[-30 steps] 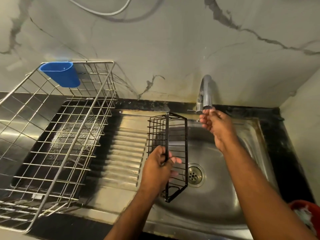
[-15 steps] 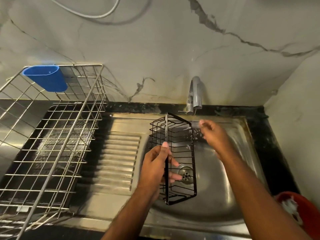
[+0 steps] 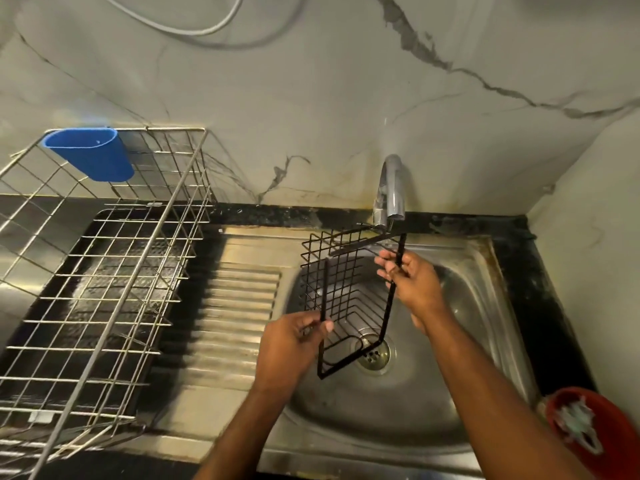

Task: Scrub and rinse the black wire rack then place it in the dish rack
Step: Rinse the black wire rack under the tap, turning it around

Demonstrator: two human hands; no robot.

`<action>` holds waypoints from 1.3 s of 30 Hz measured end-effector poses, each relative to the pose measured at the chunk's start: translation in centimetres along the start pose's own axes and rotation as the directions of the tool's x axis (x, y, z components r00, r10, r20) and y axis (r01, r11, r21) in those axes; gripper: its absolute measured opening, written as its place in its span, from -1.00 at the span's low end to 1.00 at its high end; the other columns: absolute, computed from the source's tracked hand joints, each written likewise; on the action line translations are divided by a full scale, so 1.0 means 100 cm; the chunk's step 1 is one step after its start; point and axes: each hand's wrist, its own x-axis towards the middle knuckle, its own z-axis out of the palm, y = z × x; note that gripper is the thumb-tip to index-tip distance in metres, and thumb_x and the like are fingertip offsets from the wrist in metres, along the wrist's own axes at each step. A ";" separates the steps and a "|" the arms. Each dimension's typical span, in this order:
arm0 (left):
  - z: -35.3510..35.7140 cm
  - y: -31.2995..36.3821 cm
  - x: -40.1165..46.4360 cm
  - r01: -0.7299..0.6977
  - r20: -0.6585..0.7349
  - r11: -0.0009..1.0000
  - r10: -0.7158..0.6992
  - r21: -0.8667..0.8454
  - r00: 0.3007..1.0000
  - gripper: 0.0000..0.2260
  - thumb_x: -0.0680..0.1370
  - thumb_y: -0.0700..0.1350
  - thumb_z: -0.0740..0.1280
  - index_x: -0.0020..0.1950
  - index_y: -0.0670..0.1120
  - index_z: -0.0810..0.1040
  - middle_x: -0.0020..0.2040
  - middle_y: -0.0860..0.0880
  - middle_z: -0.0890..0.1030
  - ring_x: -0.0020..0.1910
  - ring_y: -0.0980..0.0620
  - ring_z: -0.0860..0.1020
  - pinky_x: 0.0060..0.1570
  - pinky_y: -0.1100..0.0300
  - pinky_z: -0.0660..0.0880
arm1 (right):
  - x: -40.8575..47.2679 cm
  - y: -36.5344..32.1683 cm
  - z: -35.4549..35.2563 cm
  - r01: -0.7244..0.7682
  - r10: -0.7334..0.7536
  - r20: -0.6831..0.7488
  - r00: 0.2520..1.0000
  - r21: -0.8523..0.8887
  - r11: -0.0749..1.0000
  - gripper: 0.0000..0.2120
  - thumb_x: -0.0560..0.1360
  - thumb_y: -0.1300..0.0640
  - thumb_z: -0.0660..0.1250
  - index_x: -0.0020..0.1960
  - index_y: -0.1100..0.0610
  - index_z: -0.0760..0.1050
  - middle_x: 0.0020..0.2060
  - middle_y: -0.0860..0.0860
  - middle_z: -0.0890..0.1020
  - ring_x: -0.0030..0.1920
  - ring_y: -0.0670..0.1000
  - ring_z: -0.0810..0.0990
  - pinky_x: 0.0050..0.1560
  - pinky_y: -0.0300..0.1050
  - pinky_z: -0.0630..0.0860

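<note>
The black wire rack (image 3: pixel 349 289) is held up over the steel sink (image 3: pixel 485 323), its top end just under the tap (image 3: pixel 393 188). My left hand (image 3: pixel 294 344) pinches the rack's left frame bar near its lower end. My right hand (image 3: pixel 412 282) grips the right frame bar higher up. The rack's open side faces me and its lower corner hangs above the drain (image 3: pixel 374 353). The silver dish rack (image 3: pixel 104 271) stands on the left over a black tray.
A blue plastic cup (image 3: pixel 91 155) hangs on the dish rack's back edge. A ribbed steel drainboard (image 3: pixel 235 306) lies between dish rack and basin. A red bowl (image 3: pixel 595 427) with a scrubber sits at the right front corner. The marble wall is close behind.
My right hand left the tap and took hold of the rack's right bar. The rack turned so its open side faces me and rose toward the tap.
</note>
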 end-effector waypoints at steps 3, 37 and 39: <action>0.001 -0.005 0.001 0.155 -0.036 0.979 -0.161 -0.134 0.986 -0.85 0.50 -0.07 0.51 0.06 0.01 0.75 -0.08 0.01 0.77 -0.12 0.03 0.72 0.03 -0.04 0.64 | 0.000 0.001 0.005 0.059 -0.059 0.009 0.998 -0.061 0.996 -0.71 0.61 0.24 0.29 0.08 -0.17 0.57 0.07 -0.16 0.67 0.19 -0.08 0.62 0.24 0.04 0.55; 0.008 0.004 0.018 0.427 0.229 0.675 -0.367 -0.602 0.902 -0.50 0.52 0.38 0.19 0.13 0.02 0.61 0.31 -0.03 0.59 0.32 -0.10 0.51 -0.04 -0.01 0.66 | 0.002 0.000 0.005 0.176 -0.179 -0.070 0.981 -0.045 0.983 -0.72 0.57 0.20 0.37 0.26 0.03 0.61 0.13 -0.16 0.68 0.14 -0.30 0.60 0.22 -0.17 0.54; 0.005 0.008 0.022 0.423 0.232 0.683 -0.357 -0.595 0.905 -0.50 0.52 0.37 0.20 0.18 0.02 0.59 0.31 -0.02 0.60 0.32 -0.10 0.53 -0.07 0.02 0.65 | -0.001 -0.003 0.001 0.175 -0.178 -0.089 0.980 -0.033 0.984 -0.70 0.56 0.21 0.39 0.27 0.05 0.61 0.09 -0.21 0.67 0.04 -0.43 0.58 0.06 -0.38 0.53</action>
